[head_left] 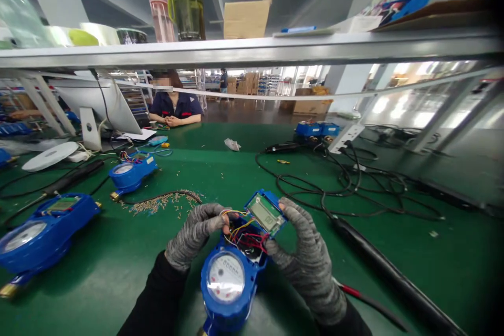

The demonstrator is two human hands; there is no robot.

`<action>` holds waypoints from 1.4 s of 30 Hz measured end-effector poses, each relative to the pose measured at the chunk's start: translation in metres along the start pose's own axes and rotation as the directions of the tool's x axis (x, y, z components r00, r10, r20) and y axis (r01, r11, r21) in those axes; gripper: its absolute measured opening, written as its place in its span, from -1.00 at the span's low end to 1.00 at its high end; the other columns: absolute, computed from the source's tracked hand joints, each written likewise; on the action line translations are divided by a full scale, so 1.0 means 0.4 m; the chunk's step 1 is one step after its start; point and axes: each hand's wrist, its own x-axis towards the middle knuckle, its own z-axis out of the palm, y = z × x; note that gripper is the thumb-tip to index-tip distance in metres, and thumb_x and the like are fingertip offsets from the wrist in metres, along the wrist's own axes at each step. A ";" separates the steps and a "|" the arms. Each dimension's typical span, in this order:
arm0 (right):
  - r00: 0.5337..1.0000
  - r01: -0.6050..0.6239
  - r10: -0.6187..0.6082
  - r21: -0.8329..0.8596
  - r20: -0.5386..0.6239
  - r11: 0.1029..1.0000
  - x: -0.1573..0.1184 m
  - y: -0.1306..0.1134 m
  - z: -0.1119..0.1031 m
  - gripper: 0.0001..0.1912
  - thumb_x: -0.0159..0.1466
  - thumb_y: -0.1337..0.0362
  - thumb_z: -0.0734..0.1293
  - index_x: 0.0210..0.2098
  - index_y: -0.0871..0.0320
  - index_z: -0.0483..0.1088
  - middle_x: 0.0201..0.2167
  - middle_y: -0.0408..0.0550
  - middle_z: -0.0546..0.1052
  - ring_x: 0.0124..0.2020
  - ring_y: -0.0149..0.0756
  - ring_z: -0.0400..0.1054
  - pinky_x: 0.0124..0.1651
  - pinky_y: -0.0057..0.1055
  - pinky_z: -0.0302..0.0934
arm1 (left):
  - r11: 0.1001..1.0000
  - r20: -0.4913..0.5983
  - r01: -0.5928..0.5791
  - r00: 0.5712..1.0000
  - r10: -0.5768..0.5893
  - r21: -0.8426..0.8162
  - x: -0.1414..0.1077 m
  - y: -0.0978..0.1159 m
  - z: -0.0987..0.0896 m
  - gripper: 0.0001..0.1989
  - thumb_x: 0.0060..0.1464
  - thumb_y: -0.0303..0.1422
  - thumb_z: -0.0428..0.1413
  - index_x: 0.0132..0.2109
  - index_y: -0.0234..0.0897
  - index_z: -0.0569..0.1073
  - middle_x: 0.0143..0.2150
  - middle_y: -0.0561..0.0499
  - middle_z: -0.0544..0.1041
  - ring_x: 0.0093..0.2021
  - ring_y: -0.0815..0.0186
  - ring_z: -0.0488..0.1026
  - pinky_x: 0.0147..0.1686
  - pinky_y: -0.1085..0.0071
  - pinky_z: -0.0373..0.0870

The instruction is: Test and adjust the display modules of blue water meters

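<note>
Now the left hand (197, 231) is closely pinching wires (241, 228), while the loosely curled right hand (309, 260) is holding one LCD board (266, 214) at one water meter (226, 279).

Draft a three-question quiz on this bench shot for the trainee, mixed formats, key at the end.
1. Short answer: What is the right hand holding?
2. True or false: The left hand covers the dial of the nearest blue water meter.
3. Multiple choice: From the wearer's viewpoint, where are the scattered screw-like parts?
A) right of the right hand
B) between the two hands
C) ahead, toward the left

Key:
1. An LCD display board.
2. False: the dial is uncovered; that hand is at the coloured wires.
3. C
</note>
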 end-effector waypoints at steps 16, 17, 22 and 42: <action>0.991 -0.129 0.126 0.085 0.032 0.988 -0.005 -0.028 0.002 -0.40 0.27 0.09 0.43 0.24 0.04 0.25 0.13 0.16 0.46 0.12 0.05 0.42 0.03 -0.02 0.45 | 0.977 -0.069 -0.087 0.992 0.102 0.196 -0.006 -0.004 0.035 -0.58 0.17 -0.01 0.15 -0.24 -0.32 0.60 -0.59 0.08 0.48 -0.67 0.50 0.20 -0.55 0.48 0.16; 0.992 -0.126 0.123 0.106 0.034 0.986 -0.005 -0.029 0.002 -0.41 0.27 0.11 0.44 0.24 0.02 0.25 0.14 0.16 0.44 0.13 0.04 0.40 0.05 -0.02 0.43 | 0.974 -0.078 -0.075 0.992 0.094 0.212 -0.007 0.001 0.037 -0.58 0.15 0.00 0.17 -0.25 -0.32 0.60 -0.61 0.08 0.46 -0.68 0.50 0.19 -0.57 0.49 0.13; 0.993 -0.122 0.120 0.141 0.023 0.983 -0.007 -0.032 0.004 -0.40 0.26 0.16 0.45 0.24 0.01 0.24 0.16 0.15 0.41 0.16 0.04 0.36 0.11 0.03 0.37 | 0.966 -0.067 -0.079 0.993 0.098 0.246 -0.007 0.017 0.047 -0.60 0.15 -0.07 0.20 -0.44 -0.33 0.55 -0.66 0.09 0.39 -0.59 0.44 0.32 -0.46 0.49 0.25; 0.987 -0.142 0.153 0.201 -0.041 0.969 -0.023 -0.045 0.011 -0.29 0.24 0.24 0.46 0.30 -0.02 0.15 0.22 0.11 0.36 0.21 0.02 0.31 0.19 0.05 0.32 | 0.650 -0.254 -0.017 0.912 0.321 0.760 -0.025 0.013 0.086 -0.84 0.07 -0.20 0.24 -0.28 -0.19 0.60 -0.28 -0.02 0.64 -0.22 0.15 0.54 -0.11 0.20 0.44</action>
